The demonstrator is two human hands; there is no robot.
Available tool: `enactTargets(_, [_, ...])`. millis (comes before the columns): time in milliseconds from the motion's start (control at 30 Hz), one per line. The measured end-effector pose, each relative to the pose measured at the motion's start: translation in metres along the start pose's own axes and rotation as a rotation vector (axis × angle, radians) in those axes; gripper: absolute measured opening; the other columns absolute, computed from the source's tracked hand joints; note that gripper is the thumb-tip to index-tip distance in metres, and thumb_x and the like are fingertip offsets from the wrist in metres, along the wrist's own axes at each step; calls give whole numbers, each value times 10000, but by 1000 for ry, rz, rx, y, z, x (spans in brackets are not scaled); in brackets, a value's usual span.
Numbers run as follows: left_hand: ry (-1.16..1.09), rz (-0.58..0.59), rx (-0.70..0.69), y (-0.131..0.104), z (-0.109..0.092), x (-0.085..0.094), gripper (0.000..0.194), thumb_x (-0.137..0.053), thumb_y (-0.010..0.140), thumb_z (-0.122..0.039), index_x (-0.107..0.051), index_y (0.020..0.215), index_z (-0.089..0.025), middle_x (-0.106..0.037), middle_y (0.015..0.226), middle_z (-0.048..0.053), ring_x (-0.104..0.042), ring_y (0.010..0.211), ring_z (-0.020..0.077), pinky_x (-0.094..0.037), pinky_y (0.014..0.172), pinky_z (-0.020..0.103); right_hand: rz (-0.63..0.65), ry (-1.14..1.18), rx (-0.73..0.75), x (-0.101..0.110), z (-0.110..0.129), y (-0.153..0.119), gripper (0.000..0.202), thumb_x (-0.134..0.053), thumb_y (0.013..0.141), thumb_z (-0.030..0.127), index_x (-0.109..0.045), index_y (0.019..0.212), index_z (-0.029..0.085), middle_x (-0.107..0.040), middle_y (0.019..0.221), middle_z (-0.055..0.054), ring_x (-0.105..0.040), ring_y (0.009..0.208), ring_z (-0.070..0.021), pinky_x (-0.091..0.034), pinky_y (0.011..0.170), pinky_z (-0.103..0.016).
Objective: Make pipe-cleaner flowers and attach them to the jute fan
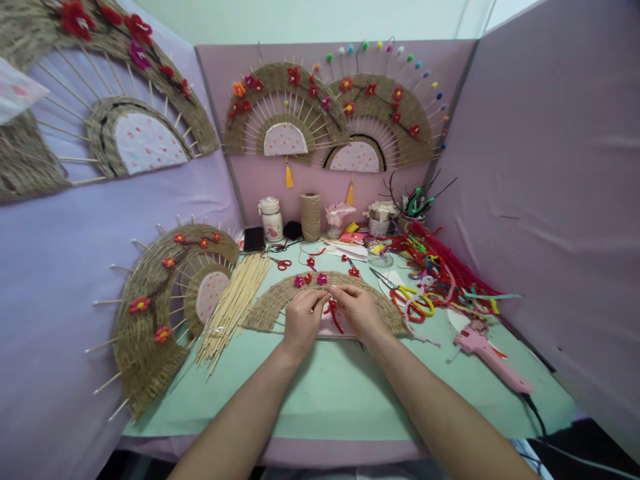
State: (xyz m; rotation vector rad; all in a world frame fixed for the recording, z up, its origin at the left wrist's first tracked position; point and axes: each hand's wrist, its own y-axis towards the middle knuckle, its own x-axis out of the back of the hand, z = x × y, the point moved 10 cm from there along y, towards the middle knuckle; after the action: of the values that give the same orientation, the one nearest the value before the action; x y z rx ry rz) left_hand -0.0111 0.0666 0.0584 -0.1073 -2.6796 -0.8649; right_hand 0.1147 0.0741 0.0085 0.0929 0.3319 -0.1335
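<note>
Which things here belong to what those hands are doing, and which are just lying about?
Part of the job, I'd judge:
Red pipe cleaner, at the fingers of the left hand and right hand
Woven fan beneath them
Probably the pipe-cleaner pile and pink glue gun

Lying about, it seems:
White lidded bottle
Twine spool
Bundle of thin sticks

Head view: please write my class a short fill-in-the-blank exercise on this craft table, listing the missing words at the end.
1. The left hand and right hand are close together at a fuzzy strip coloured ____.
2. The bundle of thin sticks lies to the ____ of the woven fan under the hands.
3. Below the fans on the back panel hang ____ yellow tassels.
4. The glue gun is coloured ____.
Missing words: red; left; two; pink.
</note>
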Motion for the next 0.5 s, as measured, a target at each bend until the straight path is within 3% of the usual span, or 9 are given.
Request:
enactTargets(167, [15,-31,-82,1,-11,3,140,-560,784,-246,-682,750,-185,-649,736,50,-557,727,167,-420,728,292,8,46,-32,-3,1,-3,201,-733,608,358,-687,680,177,-609,614,18,-491,544,-99,-433,565,-257])
enactTargets(333, [-189,-16,107,6,7,4,175,-587,765,-305,-680,749,-158,-678,770,48,-604,737,156,-461,687,259,92,-38,-30,-10,7,-4,287,-753,589,316,-694,847,204,-672,819,-10,-578,721,-135,-456,700,-272])
enactTargets(500, [-282,44,199,7,14,0,192,-602,742,-324,-688,747,-152,-681,767,43,-600,730,152,-456,670,245,198,-105,24,-14,14,-3,297,-731,621,306,-674,894,204,-671,867,-22,-594,806,-153,-455,784,-294])
